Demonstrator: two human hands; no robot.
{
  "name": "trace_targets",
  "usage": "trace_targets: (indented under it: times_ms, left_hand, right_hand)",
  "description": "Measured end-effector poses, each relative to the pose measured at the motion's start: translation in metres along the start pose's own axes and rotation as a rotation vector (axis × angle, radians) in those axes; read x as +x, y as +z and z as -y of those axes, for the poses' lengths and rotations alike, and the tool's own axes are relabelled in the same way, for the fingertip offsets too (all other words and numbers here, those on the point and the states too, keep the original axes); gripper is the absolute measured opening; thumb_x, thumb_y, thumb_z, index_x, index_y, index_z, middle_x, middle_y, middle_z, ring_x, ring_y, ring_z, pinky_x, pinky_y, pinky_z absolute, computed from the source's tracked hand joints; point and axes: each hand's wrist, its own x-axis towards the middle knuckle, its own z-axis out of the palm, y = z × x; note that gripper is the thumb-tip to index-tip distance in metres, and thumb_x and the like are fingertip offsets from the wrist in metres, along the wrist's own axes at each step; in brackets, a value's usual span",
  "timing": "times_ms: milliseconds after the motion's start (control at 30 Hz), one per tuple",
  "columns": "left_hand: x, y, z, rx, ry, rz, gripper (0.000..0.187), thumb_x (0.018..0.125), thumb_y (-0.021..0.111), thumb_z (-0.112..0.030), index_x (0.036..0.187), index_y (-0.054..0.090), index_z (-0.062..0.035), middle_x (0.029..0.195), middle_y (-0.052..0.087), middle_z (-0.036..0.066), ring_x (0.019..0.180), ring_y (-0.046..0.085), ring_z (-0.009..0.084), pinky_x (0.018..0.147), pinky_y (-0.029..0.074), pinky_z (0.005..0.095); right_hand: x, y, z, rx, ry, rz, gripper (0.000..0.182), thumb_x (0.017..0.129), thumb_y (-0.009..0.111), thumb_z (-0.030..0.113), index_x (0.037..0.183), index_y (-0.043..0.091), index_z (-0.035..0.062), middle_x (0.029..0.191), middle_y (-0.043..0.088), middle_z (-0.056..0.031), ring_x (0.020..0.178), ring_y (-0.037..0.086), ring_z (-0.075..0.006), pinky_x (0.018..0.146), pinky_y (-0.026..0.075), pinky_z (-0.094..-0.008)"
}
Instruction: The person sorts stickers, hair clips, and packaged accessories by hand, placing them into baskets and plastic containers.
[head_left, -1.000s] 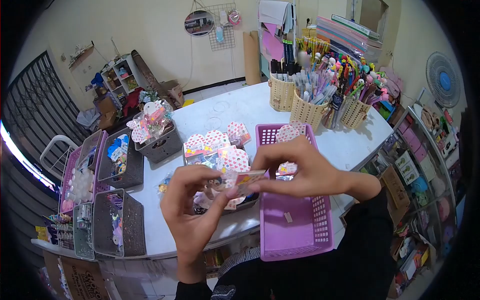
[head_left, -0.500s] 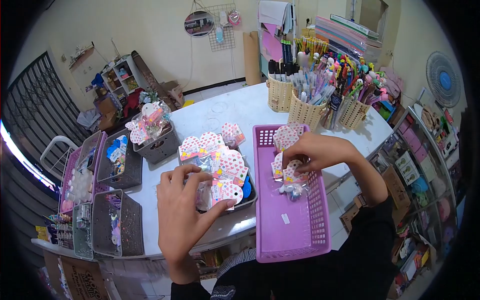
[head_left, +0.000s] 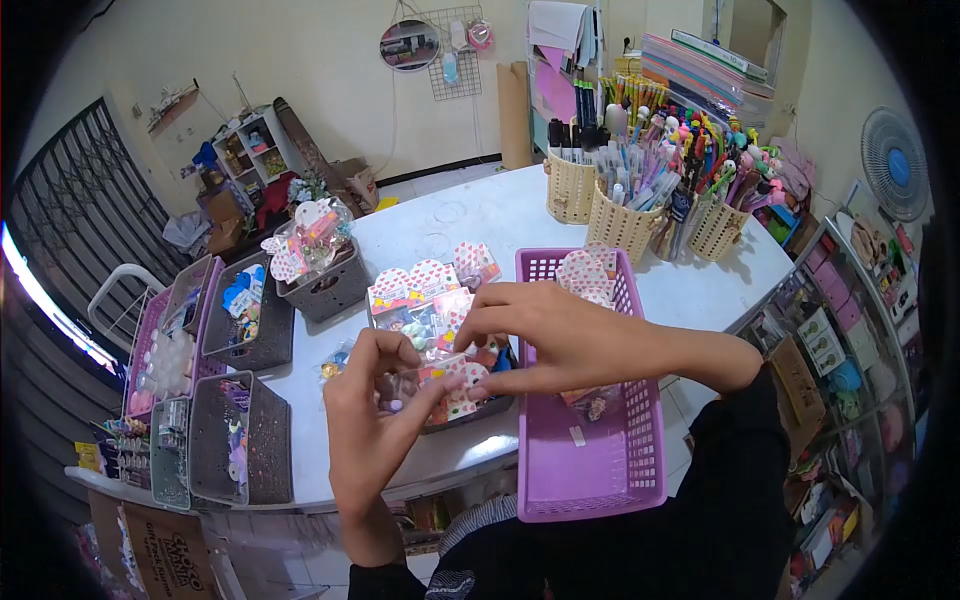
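Observation:
Over the filled dark basket [head_left: 455,418], my left hand [head_left: 375,420] is closed with thumb and fingers around a small clear packet with a heart-print card [head_left: 462,408]. My right hand [head_left: 550,335] reaches in from the right, its curled fingers and thumb at that same card. The two thumb tips almost meet there. More heart-print card packets [head_left: 415,283] lie in the dark basket under my hands. On the right, a purple basket [head_left: 565,480] holds similar packets [head_left: 587,268] at its far end, partly hidden by my right hand and forearm.
Grey baskets [head_left: 245,440] of small goods line the table's left side, one heaped with packets [head_left: 310,245]. Woven pen holders [head_left: 622,225] stand at the back right of the white table [head_left: 480,210]. A glass display case [head_left: 850,330] stands to the right.
My right hand has moved left from the packets in the purple basket to the packet at my left hand. My left hand has stayed nearly in place.

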Motion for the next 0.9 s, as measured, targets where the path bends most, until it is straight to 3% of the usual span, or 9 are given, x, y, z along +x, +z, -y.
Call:
trace_targets:
  times_ms: [167, 233, 367, 433, 500, 567, 667, 733, 900]
  left_hand:
    - [0.005, 0.010, -0.001, -0.151, 0.212, -0.095, 0.017, 0.079, 0.060, -0.013, 0.081, 0.048, -0.0006, 0.073, 0.057, 0.008, 0.067, 0.050, 0.0107, 0.062, 0.039, 0.0241]
    - [0.007, 0.010, -0.002, -0.238, 0.280, -0.100, 0.013, 0.082, 0.055, -0.011, 0.082, 0.049, -0.0004, 0.074, 0.057, 0.008, 0.067, 0.050, 0.0110, 0.062, 0.038, 0.0242]
    - [0.005, 0.007, -0.011, 0.063, 0.336, -0.194, 0.009, 0.082, 0.052, -0.009, 0.082, 0.053, 0.0007, 0.076, 0.057, 0.009, 0.069, 0.053, 0.0175, 0.063, 0.039, 0.0284]
    - [0.008, 0.015, -0.025, 0.213, 0.528, 0.011, 0.010, 0.079, 0.053, -0.004, 0.088, 0.051, -0.0001, 0.081, 0.055, 0.008, 0.072, 0.050, 0.0146, 0.067, 0.036, 0.0245]
    - [0.023, 0.029, -0.042, 0.443, 0.639, 0.192, 0.016, 0.072, 0.052, 0.002, 0.087, 0.053, -0.0007, 0.083, 0.054, 0.012, 0.083, 0.051, 0.0241, 0.071, 0.038, 0.0321]
    - [0.041, 0.046, -0.048, 0.700, 0.695, 0.390, 0.018, 0.070, 0.052, 0.000, 0.088, 0.054, -0.0014, 0.086, 0.057, 0.013, 0.093, 0.050, 0.0254, 0.075, 0.039, 0.0349]
    - [0.072, 0.076, -0.037, 0.908, 0.681, 0.540, 0.021, 0.067, 0.054, -0.005, 0.087, 0.057, -0.0027, 0.082, 0.059, 0.012, 0.091, 0.053, 0.0263, 0.077, 0.039, 0.0358]
    - [0.086, 0.088, -0.044, 1.062, 0.502, 0.819, 0.023, 0.062, 0.058, -0.009, 0.084, 0.060, -0.0031, 0.076, 0.061, 0.010, 0.085, 0.057, 0.0269, 0.077, 0.037, 0.0369]
    - [0.096, 0.108, -0.030, 1.019, 0.451, 0.909, 0.022, 0.058, 0.060, -0.014, 0.078, 0.062, -0.0041, 0.074, 0.062, 0.011, 0.078, 0.060, 0.0259, 0.079, 0.035, 0.0400]
  right_hand:
    - [-0.002, -0.017, 0.008, 0.334, 0.131, -0.063, 0.018, 0.074, 0.066, 0.016, 0.079, 0.058, 0.0008, 0.071, 0.058, -0.0055, 0.064, 0.055, -0.0141, 0.058, 0.043, -0.0267]
    - [-0.015, -0.040, 0.012, 0.257, 0.124, -0.143, 0.015, 0.074, 0.066, 0.012, 0.081, 0.060, 0.0002, 0.071, 0.061, -0.0058, 0.065, 0.057, -0.0112, 0.057, 0.044, -0.0237]
    - [-0.044, -0.070, 0.010, 0.153, 0.064, 0.105, 0.012, 0.077, 0.060, 0.012, 0.083, 0.058, 0.0013, 0.067, 0.059, -0.0060, 0.060, 0.057, -0.0144, 0.056, 0.045, -0.0261]
    - [-0.052, -0.058, 0.003, 0.239, 0.188, 0.320, 0.014, 0.076, 0.060, 0.011, 0.087, 0.057, 0.0027, 0.066, 0.059, -0.0070, 0.058, 0.057, -0.0182, 0.055, 0.045, -0.0274]
    - [-0.055, -0.043, -0.002, 0.126, 0.319, 0.497, 0.020, 0.072, 0.061, 0.009, 0.089, 0.055, 0.0006, 0.071, 0.057, -0.0089, 0.067, 0.057, -0.0232, 0.060, 0.046, -0.0317]
    - [-0.064, -0.027, -0.010, -0.050, 0.270, 0.433, 0.024, 0.070, 0.062, 0.008, 0.090, 0.053, -0.0003, 0.077, 0.054, -0.0111, 0.073, 0.056, -0.0261, 0.063, 0.046, -0.0344]
    - [-0.071, -0.015, -0.004, -0.244, 0.203, 0.317, 0.031, 0.066, 0.064, 0.007, 0.093, 0.051, -0.0013, 0.088, 0.050, -0.0152, 0.085, 0.053, -0.0311, 0.070, 0.045, -0.0389]
    - [-0.072, -0.012, 0.002, -0.291, 0.238, 0.292, 0.037, 0.061, 0.064, 0.005, 0.094, 0.049, -0.0024, 0.097, 0.046, -0.0193, 0.088, 0.052, -0.0340, 0.073, 0.046, -0.0402]
    - [-0.073, -0.008, 0.001, -0.296, 0.244, 0.354, 0.033, 0.058, 0.061, 0.000, 0.087, 0.047, -0.0048, 0.087, 0.052, -0.0224, 0.080, 0.056, -0.0347, 0.066, 0.047, -0.0407]
